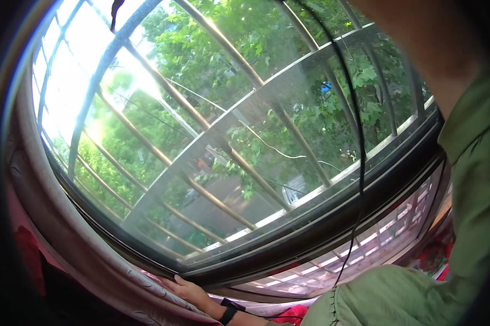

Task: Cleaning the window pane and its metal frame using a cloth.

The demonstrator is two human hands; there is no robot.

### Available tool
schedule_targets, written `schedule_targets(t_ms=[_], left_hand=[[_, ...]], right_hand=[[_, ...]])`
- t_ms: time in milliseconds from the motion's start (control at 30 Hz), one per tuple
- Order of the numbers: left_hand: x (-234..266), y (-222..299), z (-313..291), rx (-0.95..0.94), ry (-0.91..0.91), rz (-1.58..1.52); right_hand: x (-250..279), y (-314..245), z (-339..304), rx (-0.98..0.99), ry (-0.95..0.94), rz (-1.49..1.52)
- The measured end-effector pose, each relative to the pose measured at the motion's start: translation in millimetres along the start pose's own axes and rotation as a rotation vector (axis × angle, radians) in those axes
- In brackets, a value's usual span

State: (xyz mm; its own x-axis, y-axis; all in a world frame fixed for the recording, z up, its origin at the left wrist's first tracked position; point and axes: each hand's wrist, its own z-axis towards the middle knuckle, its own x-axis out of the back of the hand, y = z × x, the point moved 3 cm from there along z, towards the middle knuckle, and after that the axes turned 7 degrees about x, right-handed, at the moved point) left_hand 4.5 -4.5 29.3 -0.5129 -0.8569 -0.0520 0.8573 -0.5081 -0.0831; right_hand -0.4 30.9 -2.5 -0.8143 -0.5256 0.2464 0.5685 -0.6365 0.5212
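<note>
Low in the view, my left hand (189,293) lies against the edge of a pale pink patterned curtain (131,288), beside the bottom corner of a dark window frame (245,261). Its thumb stands apart, and the other fingers stretch leftward, partly hard to make out. A black band (228,315) circles that wrist. My right arm (429,43), bare and blurred beyond a green sleeve (475,136), reaches up past the top right; its hand is out of the picture. Before me stands the window's glass pane (245,179).
Outside the pane, metal security bars (201,122) cross in front of leafy trees (212,49). A thin black cable (359,136) hangs down across the window. Below the frame, a pinkish surface (375,239) shows striped light. Red fabric (292,315) lies near my left wrist.
</note>
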Motion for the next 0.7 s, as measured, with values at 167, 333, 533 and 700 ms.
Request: schedule_targets(t_ms=[167,333,533,700], left_hand=[[32,26,20,0.434,-0.356,0.023],[0,36,-8,0.442,-0.354,-0.098],[-10,-29,-29,0.482,-0.193,-0.294],[-5,11,-15,0.482,-0.239,-0.243]], right_hand=[[-8,10,38,0.102,0.160,-0.274],[-47,1,20,0.080,0.192,-0.389],[19,91,20,0.587,0.291,-0.051],[49,403,31,0.957,0.227,0.101]])
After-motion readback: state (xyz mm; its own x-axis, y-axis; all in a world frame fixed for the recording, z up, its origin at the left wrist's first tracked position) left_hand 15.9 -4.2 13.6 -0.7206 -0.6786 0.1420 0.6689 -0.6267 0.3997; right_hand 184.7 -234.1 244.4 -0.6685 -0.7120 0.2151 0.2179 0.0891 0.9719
